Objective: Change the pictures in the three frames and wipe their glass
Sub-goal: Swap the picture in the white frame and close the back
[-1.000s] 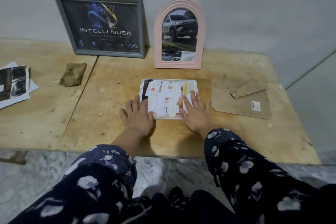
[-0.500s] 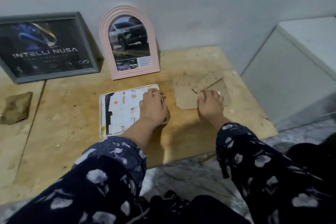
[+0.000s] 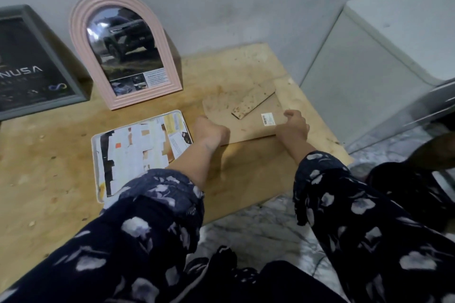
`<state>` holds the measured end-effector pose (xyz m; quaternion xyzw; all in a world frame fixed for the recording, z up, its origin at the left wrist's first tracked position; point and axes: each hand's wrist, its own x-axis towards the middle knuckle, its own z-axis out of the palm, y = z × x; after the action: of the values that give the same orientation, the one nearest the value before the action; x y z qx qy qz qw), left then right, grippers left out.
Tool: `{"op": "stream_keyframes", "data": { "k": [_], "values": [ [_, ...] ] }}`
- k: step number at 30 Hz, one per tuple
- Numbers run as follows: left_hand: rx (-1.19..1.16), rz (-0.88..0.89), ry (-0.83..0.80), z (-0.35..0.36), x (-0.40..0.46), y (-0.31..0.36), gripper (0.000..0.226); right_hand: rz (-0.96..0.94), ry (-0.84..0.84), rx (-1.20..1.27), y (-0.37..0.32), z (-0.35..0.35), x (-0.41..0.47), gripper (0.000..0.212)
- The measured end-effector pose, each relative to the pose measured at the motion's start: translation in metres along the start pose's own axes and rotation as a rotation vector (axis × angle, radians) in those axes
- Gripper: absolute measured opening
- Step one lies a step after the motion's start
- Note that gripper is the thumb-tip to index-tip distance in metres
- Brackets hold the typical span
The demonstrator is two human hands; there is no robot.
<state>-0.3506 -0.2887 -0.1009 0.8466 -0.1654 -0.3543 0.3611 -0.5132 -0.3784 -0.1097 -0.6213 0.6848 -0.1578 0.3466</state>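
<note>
A small white frame (image 3: pixel 138 152) lies flat on the wooden table (image 3: pixel 49 167), its back covered with taped paper scraps. To its right lies a brown backing board (image 3: pixel 248 115) with a stand strip and a barcode sticker. My left hand (image 3: pixel 209 131) grips the board's left edge. My right hand (image 3: pixel 293 128) grips its right front corner. A pink arched frame (image 3: pixel 123 49) with a car picture leans on the wall. A grey frame (image 3: pixel 32 64) with a dark poster leans at the far left, partly cut off.
The table's right edge is close beside my right hand. A white cabinet (image 3: pixel 384 56) stands past it on the right. Marble floor (image 3: pixel 258 229) shows below the front edge, between my dark flowered sleeves.
Both hands left the white frame and moved right onto the brown backing board. The view swung to the right, so the grey frame slid to the left edge.
</note>
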Motion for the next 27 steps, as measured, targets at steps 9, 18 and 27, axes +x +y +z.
{"op": "stream_keyframes", "data": {
  "k": [9,18,27],
  "values": [
    [0.036,0.005,0.087,-0.046,0.001,-0.012,0.055,0.037,-0.141,0.199,-0.021,0.008,-0.016,0.05],
    [0.208,0.099,0.32,-0.131,-0.029,-0.09,0.068,-0.202,-0.351,0.199,-0.055,0.065,-0.084,0.049],
    [0.256,0.037,0.436,-0.178,-0.051,-0.15,0.066,-0.395,-0.45,0.076,-0.07,0.098,-0.132,0.048]
  ]
}}
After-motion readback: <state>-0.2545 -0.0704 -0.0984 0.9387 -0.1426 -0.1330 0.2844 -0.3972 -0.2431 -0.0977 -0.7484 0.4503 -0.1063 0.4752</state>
